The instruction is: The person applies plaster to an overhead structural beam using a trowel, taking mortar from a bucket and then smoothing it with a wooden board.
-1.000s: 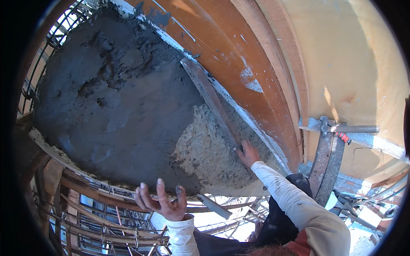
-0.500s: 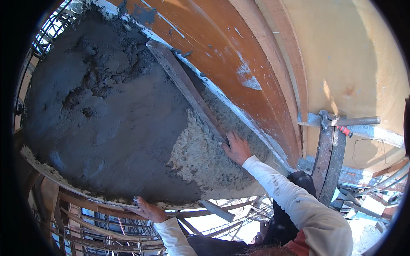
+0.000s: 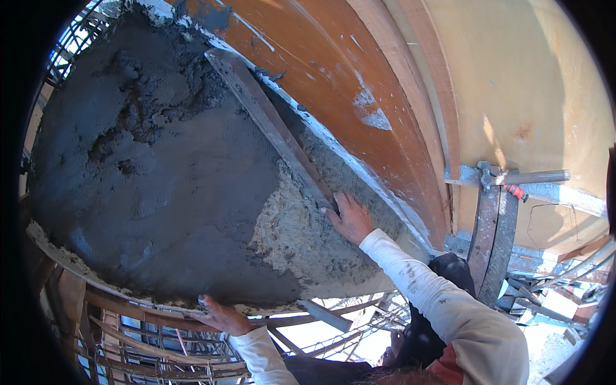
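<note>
My right hand [image 3: 351,220] grips the near end of a long wooden straightedge [image 3: 273,128]. The board lies slantwise over grey mortar, its far end close to the orange panel. Dark wet mortar [image 3: 186,199] covers the left and middle of the surface, rough and torn toward the far side. Beside my right hand, a lighter, coarse concrete patch [image 3: 301,244] shows. At the near rim [image 3: 147,300] of the surface, my left hand [image 3: 224,316] holds the edge, thumb above and fingers lower; the fingertips are partly hidden.
An orange-brown curved panel [image 3: 333,83] rises along the right, with wooden ribs [image 3: 430,83] behind it. A hammer [image 3: 526,178] rests atop upright planks [image 3: 491,237] at the right. Below the near rim are curved timbers and bars [image 3: 160,353]. Scrap pieces [image 3: 545,308] lie lower right.
The straightedge has slid slightly left and away from me, along with my right hand. My left hand stays at the rim.
</note>
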Demonstrator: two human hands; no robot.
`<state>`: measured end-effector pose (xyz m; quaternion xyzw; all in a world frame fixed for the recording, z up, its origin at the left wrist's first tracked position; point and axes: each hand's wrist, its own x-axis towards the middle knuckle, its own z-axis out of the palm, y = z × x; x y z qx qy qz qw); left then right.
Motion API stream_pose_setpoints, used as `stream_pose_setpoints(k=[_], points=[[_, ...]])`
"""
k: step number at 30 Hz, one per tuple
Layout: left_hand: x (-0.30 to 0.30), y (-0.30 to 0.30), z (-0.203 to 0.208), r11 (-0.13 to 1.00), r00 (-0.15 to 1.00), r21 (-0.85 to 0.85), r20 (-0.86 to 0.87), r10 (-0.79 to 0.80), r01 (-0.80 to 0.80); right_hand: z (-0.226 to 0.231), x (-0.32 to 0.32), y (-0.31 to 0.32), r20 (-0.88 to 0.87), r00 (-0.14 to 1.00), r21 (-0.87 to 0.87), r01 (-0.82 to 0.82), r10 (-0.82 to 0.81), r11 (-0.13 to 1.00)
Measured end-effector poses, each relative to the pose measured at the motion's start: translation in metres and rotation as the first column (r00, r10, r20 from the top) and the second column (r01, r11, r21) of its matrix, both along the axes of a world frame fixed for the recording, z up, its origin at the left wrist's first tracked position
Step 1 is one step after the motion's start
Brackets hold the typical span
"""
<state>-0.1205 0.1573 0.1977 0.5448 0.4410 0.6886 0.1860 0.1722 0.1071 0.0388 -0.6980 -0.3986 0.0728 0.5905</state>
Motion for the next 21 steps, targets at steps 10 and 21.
stream_pose_setpoints(k=[10,21], points=[[-0.014,0.019,-0.002,0.997,1.000,0.073,-0.027,-0.003,0.005,-0.052,0.006,0.008,-0.032,0.998,-0.052,0.051,-0.053,0.997],[0.012,-0.001,0.005,0.998,0.993,0.003,0.102,-0.061,0.061,-0.155,0.006,-0.001,-0.120,0.986,-0.225,0.084,-0.114,0.971]])
